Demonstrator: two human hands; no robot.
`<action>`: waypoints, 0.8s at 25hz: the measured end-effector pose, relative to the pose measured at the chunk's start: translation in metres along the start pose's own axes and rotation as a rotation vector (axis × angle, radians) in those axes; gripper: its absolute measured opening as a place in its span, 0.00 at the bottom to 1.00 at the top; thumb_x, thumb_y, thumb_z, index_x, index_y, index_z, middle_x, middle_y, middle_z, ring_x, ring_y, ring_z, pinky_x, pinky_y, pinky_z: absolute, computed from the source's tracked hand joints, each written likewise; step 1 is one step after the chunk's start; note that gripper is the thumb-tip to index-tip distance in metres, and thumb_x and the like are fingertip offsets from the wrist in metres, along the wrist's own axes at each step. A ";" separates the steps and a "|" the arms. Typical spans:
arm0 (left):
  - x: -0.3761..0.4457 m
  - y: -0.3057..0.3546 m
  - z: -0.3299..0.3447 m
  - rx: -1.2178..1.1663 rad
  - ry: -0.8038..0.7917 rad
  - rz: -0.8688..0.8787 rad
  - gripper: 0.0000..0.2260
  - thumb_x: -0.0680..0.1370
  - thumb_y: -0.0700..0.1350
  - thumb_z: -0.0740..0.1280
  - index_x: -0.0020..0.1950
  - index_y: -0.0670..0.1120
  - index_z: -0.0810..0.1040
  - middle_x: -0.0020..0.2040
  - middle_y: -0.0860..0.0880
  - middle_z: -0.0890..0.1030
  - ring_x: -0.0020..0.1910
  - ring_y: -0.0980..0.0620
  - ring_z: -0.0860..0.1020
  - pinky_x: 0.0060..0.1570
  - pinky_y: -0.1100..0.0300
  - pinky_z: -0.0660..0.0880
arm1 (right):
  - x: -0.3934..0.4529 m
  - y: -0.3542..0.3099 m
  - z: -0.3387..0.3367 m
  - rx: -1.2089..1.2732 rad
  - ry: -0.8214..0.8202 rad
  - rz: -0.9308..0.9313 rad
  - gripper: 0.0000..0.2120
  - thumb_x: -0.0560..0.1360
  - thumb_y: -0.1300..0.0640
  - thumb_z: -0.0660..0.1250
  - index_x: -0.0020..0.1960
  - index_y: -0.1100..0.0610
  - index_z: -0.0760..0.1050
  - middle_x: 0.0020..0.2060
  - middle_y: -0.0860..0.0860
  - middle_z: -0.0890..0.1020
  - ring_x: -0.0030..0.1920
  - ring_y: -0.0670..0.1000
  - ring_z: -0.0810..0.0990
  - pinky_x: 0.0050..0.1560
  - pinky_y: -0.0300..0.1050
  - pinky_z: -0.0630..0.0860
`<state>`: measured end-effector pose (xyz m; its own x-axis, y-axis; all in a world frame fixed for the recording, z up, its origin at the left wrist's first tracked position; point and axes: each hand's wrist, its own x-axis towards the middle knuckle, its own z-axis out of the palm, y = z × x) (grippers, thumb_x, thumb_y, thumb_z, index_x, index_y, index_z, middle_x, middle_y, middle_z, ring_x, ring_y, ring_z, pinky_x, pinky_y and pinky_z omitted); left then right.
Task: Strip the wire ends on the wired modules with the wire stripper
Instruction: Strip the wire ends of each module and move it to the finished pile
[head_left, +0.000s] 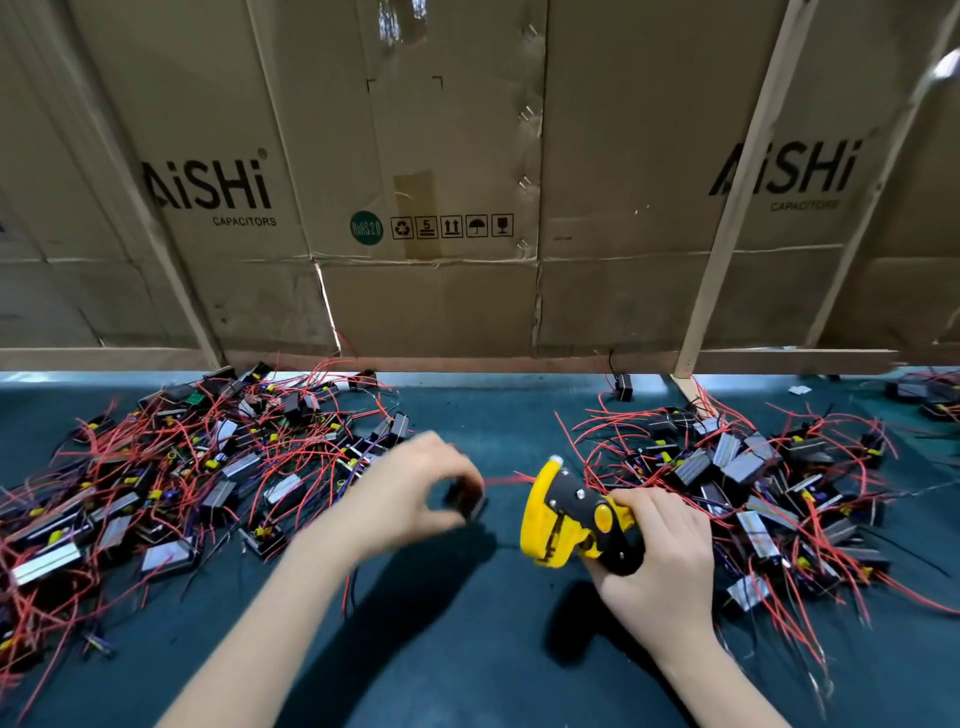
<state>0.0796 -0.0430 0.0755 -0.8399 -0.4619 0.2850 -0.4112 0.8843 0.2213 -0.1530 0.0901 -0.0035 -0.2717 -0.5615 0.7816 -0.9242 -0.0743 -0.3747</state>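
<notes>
Two heaps of modules flank the work, and the risks run across the dark green mat (467, 649) from one to the other. The left heap (171, 467) is a dense tangle of small black blocks and red wires, lying just beside the left forearm. A sleeve or wrist brushing it could drag loose wires along and pull neighbouring modules into the working gap.

The left hand (410, 493) pinches one small black module (466, 500) between thumb and fingers, just above the mat. The hand is blurred, so I cannot tell how firm the pinch is. A light hold would probably let the module slip when the tool pulls.

From that module a red wire (506, 480) runs across to the head of the wire stripper (571, 514), and its end seems to sit at or in the yellow head; how deep it goes is hidden. Too deep would likely strip too much, while too shallow may only nick the covering or miss it. If the wire lies askew, strands could be cut.

The right hand (660, 561) is clenched round the handles of the stripper, holding it just above the mat. A hard squeeze with the wire taut might tear it from the module.

The right heap (769, 488) lies touching or just behind that hand, so its stray wires could snag the tool. Done and undone modules might also get mixed.
</notes>
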 end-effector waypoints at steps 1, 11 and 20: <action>0.001 0.007 0.015 0.046 -0.147 -0.009 0.12 0.71 0.44 0.73 0.55 0.51 0.82 0.52 0.55 0.81 0.54 0.54 0.74 0.58 0.59 0.70 | 0.000 0.001 -0.002 0.017 0.026 0.032 0.19 0.62 0.46 0.68 0.47 0.57 0.79 0.42 0.48 0.80 0.45 0.53 0.76 0.48 0.48 0.67; -0.009 0.026 0.072 -0.243 0.278 -0.633 0.15 0.75 0.60 0.69 0.37 0.50 0.76 0.33 0.56 0.78 0.35 0.56 0.75 0.39 0.57 0.72 | 0.005 0.002 -0.011 0.186 0.134 0.118 0.16 0.63 0.49 0.67 0.48 0.55 0.76 0.41 0.45 0.76 0.43 0.49 0.74 0.47 0.42 0.65; -0.009 0.034 0.076 -0.659 0.220 -0.426 0.06 0.76 0.39 0.70 0.42 0.50 0.83 0.38 0.51 0.84 0.37 0.51 0.80 0.40 0.63 0.76 | 0.005 0.009 -0.010 -0.087 0.113 0.073 0.21 0.62 0.44 0.68 0.47 0.57 0.79 0.41 0.49 0.79 0.43 0.53 0.74 0.45 0.48 0.63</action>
<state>0.0466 -0.0038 0.0091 -0.5411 -0.8133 0.2140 -0.3291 0.4390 0.8360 -0.1651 0.0943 0.0022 -0.3631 -0.4664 0.8066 -0.9193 0.0382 -0.3918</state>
